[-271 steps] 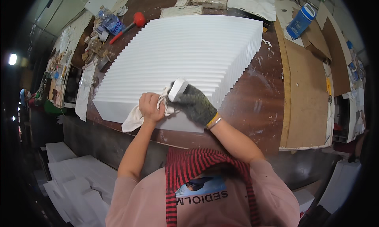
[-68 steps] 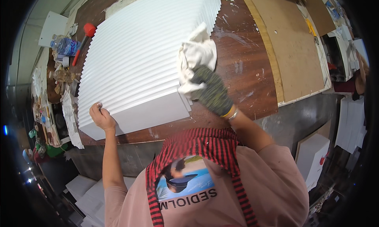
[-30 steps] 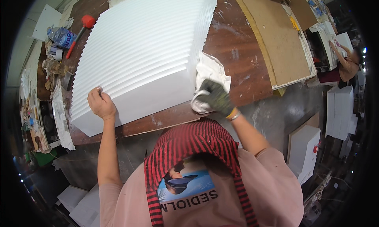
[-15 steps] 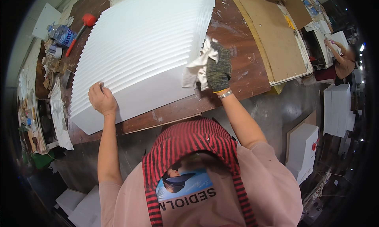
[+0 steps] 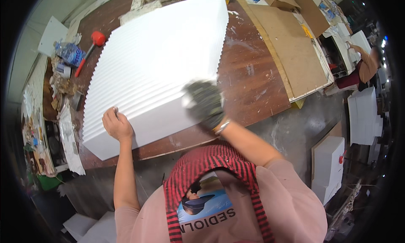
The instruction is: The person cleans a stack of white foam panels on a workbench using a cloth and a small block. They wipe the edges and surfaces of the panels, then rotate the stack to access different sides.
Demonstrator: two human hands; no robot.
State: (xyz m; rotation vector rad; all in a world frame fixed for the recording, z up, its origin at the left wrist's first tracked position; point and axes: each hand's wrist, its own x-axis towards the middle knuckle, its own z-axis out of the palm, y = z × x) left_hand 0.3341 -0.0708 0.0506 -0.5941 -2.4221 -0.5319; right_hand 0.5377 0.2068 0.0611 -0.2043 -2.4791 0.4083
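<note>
Vs. 0.5 s ago, gloved right hand [image 5: 205,103], blurred, grip not discernible, is moved onto near right corner of white ribbed panel [image 5: 156,65] on table [image 5: 253,86]; left hand [image 5: 117,124] pressed open on near edge.

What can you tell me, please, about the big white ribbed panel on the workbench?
The panel is a large, thick white slab whose top is cut in fine parallel ridges, giving a saw-toothed right edge; its near side face is smooth. It looks like foam or plaster. It lies flat and askew on the brown workbench. The bare left hand rests on its near edge, and the gloved right hand, blurred, is at its near right corner.
</note>
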